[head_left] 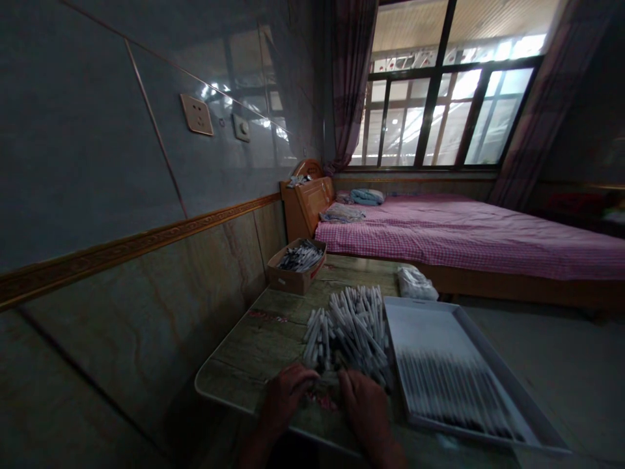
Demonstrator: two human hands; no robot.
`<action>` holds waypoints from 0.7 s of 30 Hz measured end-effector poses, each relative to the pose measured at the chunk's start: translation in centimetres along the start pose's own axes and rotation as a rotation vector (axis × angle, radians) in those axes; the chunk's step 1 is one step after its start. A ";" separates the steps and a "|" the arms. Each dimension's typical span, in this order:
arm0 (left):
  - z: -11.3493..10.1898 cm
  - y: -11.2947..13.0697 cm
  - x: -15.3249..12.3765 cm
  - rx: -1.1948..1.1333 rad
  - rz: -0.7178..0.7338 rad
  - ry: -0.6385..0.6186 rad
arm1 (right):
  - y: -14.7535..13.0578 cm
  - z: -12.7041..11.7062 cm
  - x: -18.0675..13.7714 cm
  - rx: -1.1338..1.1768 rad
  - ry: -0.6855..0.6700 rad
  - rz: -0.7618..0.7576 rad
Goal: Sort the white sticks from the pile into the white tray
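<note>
A left hand [286, 397] and a right hand [364, 410] rest close together at a heap of white sticks [349, 332] on a worn table [254, 365].

The hands are just apart, fingers curled down at the heap's near edge. The right hand seems to touch the sticks, but whether either hand grips any cannot be told. The dark-tipped sticks lie crisscrossed in front of the person. Just right of them, a white tray [439, 312] holds neat parallel rows [454, 397] of sticks. At the table's far end, a cardboard box [296, 277] holds a bundle of sticks [301, 256]. A white bag [416, 284] lies beyond the tray, before a pink checked bed [469, 234].
</note>
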State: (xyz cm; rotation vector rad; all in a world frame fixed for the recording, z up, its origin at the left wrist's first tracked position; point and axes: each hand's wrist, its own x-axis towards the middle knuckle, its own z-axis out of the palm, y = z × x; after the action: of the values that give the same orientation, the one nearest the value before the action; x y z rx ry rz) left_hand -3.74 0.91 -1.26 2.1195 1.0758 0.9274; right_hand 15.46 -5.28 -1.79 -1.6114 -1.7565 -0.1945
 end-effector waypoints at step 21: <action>-1.0 -1.3 0.5 0.122 0.201 0.026 | -0.5 -0.8 0.3 0.132 -0.054 0.089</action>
State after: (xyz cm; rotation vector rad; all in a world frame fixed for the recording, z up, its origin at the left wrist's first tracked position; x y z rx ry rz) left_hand -4.93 2.16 -1.48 2.3552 0.9666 1.0064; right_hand 15.29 -5.59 -0.87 -1.6080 -1.6968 0.0066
